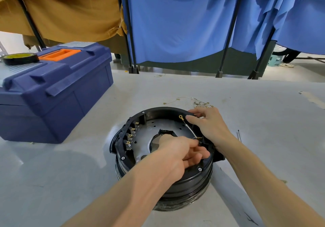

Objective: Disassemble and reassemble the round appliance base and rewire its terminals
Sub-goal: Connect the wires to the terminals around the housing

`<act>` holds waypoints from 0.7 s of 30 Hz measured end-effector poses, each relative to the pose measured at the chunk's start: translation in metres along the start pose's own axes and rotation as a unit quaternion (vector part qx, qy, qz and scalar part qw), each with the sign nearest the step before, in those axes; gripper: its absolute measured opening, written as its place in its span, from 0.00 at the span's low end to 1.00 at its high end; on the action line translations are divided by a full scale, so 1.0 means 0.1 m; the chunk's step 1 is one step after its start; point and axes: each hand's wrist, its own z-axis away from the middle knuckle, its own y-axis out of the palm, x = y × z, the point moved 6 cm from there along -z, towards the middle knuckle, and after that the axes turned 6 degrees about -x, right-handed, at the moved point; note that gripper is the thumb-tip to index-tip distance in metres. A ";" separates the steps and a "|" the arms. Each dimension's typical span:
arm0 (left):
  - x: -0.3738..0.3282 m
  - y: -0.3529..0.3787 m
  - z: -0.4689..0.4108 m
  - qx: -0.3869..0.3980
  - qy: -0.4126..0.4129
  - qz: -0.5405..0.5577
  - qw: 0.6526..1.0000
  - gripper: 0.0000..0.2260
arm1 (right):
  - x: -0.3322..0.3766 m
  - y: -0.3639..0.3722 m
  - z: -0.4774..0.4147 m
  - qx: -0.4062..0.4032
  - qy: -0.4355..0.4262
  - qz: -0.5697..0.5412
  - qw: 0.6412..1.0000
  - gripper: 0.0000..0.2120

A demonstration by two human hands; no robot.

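The round black appliance base [163, 179] sits on the grey table [263, 121], close in front of the person, with its top open and a metal plate [149, 135] showing inside. A row of brass terminals [131, 137] lines its left inner wall.

The left hand [182, 149] reaches across the opening to the right inner wall. Its fingers are curled together and seem to pinch the lower end of a thin white wire [189, 128]. The wire rises to a gold ring end near the far rim.

The right hand [205, 123] rests on the far right rim, fingers fairly straight and laid over the edge.

More loose wires [202, 103] lie on the table just behind the base. A blue toolbox [52, 93] stands to the left with a roll of tape [19, 58] on its lid.
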 end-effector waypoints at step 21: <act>-0.51 -0.27 -0.07 -0.061 0.327 -0.436 0.836 0.07 | 0.00 0.00 0.01 0.006 0.004 -0.002 1.000 0.05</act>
